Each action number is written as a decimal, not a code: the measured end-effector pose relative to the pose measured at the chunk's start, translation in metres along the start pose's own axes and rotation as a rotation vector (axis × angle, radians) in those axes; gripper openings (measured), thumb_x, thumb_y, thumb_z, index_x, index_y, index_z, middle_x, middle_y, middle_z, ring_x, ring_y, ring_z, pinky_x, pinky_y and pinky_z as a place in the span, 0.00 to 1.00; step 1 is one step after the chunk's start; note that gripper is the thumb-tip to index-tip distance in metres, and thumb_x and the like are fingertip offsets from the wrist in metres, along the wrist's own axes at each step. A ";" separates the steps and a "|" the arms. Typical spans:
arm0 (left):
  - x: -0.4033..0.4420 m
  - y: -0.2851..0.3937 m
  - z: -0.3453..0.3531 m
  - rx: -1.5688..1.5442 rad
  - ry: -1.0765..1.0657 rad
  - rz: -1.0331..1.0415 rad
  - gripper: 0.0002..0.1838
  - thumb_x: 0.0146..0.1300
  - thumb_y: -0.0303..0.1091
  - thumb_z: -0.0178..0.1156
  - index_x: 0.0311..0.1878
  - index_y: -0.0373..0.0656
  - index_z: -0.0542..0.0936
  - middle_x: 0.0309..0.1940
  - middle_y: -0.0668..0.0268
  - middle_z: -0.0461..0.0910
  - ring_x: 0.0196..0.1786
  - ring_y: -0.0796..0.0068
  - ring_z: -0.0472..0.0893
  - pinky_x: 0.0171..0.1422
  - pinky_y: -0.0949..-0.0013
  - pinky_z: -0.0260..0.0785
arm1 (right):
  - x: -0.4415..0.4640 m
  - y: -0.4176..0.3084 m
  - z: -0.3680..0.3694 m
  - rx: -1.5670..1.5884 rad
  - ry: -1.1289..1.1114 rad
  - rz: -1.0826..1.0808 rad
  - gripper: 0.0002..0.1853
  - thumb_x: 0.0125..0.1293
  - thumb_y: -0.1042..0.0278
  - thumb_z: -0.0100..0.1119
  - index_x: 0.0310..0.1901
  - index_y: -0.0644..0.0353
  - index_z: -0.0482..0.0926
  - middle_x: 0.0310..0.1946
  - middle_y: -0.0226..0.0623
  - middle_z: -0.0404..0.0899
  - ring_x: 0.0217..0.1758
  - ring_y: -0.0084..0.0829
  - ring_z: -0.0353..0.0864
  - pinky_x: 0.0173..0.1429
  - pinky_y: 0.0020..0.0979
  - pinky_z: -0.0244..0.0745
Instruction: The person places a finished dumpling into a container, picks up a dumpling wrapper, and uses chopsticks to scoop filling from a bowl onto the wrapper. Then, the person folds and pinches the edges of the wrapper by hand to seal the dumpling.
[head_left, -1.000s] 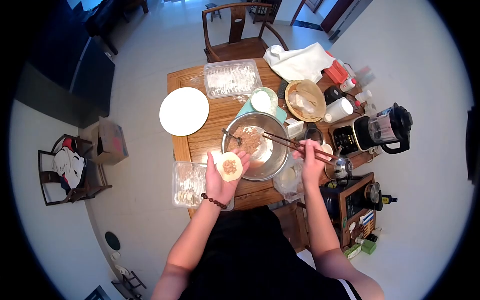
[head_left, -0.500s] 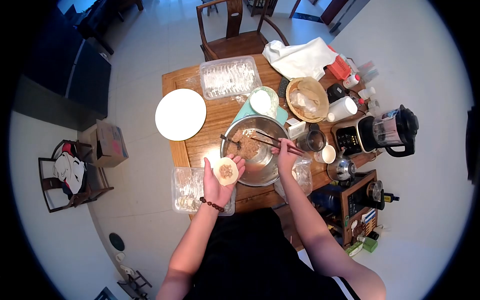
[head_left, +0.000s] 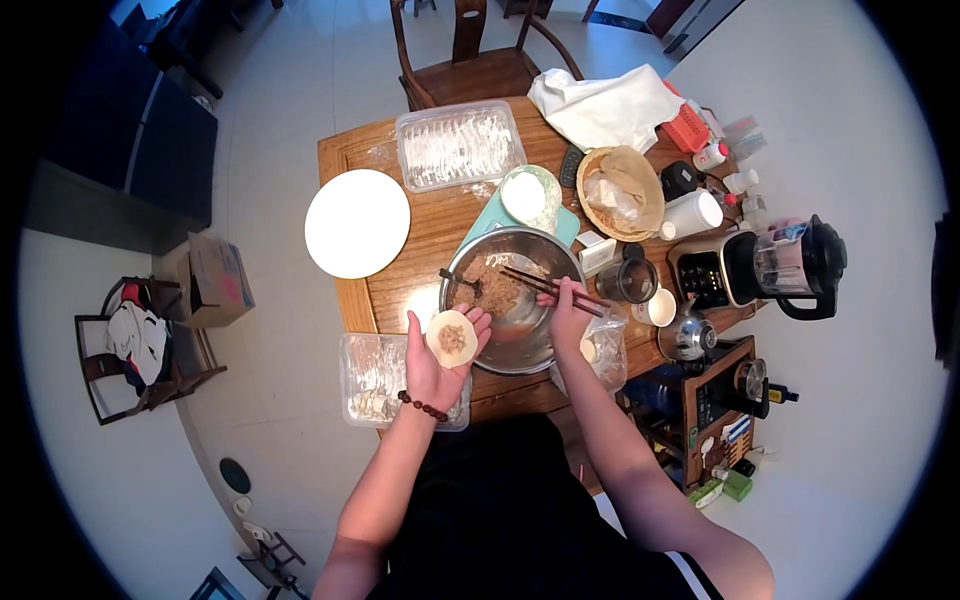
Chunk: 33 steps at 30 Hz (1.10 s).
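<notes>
A dough wrapper [head_left: 450, 360] topped with filling [head_left: 452, 339] is held flat on the left hand [head_left: 430, 376], fingers [head_left: 484, 323] opened, beside the steel bowl [head_left: 525, 353], while chopsticks [head_left: 535, 281] are gripped by the right hand [head_left: 570, 315], tips apparently in mince [head_left: 492, 291], a gathering step where steadiness is required.

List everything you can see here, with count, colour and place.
Table: one, brown, centre
Bowl: one, silver, on table
Wrapper: one, cream, on left hand
Filling: two lots, pinkish-brown, in bowl, on wrapper
Chopsticks: two, dark red, in right hand
Utensil: one, dark, in bowl
Trays: two, clear, table's far and near sides
Plate: one, white, table's left
Basket: one, tan, table's right
Cloth: one, white, table's far right
Blender: one, black and beige, right
Kettle: one, silver, right
Chairs: two or more, brown, far, left
Carton: one, brown, left
Small items: several, mixed, right, unclear
Hands: two, bare, over table
</notes>
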<state>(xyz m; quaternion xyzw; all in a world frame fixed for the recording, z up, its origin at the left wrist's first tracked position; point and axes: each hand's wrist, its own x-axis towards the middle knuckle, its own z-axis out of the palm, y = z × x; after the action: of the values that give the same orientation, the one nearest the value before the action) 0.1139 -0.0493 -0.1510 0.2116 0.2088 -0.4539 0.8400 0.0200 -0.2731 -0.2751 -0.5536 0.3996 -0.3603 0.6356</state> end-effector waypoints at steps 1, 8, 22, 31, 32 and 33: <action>0.001 0.000 -0.001 -0.003 -0.003 -0.001 0.47 0.77 0.71 0.38 0.73 0.29 0.65 0.71 0.43 0.69 0.74 0.47 0.72 0.79 0.50 0.67 | -0.001 -0.006 0.001 -0.001 -0.001 0.001 0.14 0.81 0.63 0.54 0.42 0.68 0.77 0.30 0.43 0.84 0.27 0.31 0.87 0.33 0.29 0.82; 0.006 -0.001 -0.010 -0.009 0.050 0.013 0.47 0.78 0.70 0.37 0.72 0.30 0.66 0.71 0.43 0.69 0.74 0.47 0.72 0.79 0.50 0.67 | -0.009 -0.050 -0.008 0.191 0.032 0.102 0.14 0.81 0.65 0.53 0.44 0.70 0.78 0.31 0.43 0.82 0.27 0.33 0.86 0.32 0.31 0.84; 0.000 0.000 0.017 0.058 -0.038 0.021 0.45 0.79 0.70 0.29 0.73 0.34 0.67 0.69 0.48 0.73 0.71 0.52 0.75 0.73 0.53 0.72 | -0.078 -0.169 -0.014 0.366 -0.264 0.339 0.13 0.81 0.66 0.52 0.43 0.69 0.79 0.30 0.44 0.83 0.26 0.37 0.84 0.32 0.33 0.80; -0.014 0.001 0.028 0.055 -0.082 0.056 0.46 0.79 0.71 0.29 0.72 0.33 0.68 0.68 0.48 0.73 0.71 0.53 0.74 0.73 0.53 0.72 | -0.084 -0.202 -0.013 0.370 -0.344 0.307 0.12 0.81 0.67 0.53 0.44 0.69 0.79 0.32 0.45 0.83 0.26 0.37 0.84 0.30 0.34 0.79; -0.017 0.001 0.032 0.054 -0.085 0.057 0.46 0.79 0.71 0.29 0.72 0.33 0.68 0.68 0.48 0.73 0.71 0.53 0.74 0.73 0.53 0.72 | -0.083 -0.200 -0.013 0.363 -0.342 0.293 0.12 0.81 0.67 0.52 0.44 0.69 0.79 0.32 0.46 0.83 0.26 0.37 0.84 0.29 0.34 0.79; -0.020 0.000 0.037 0.038 -0.060 0.054 0.46 0.79 0.71 0.29 0.72 0.33 0.68 0.67 0.48 0.74 0.71 0.52 0.74 0.73 0.53 0.72 | -0.083 -0.199 -0.014 0.356 -0.340 0.277 0.13 0.81 0.67 0.52 0.44 0.70 0.79 0.31 0.46 0.83 0.26 0.37 0.84 0.29 0.34 0.79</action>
<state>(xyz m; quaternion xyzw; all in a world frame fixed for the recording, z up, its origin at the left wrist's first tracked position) 0.1100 -0.0558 -0.1100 0.2195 0.1689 -0.4410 0.8537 -0.0304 -0.2294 -0.0694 -0.4259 0.2897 -0.2364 0.8239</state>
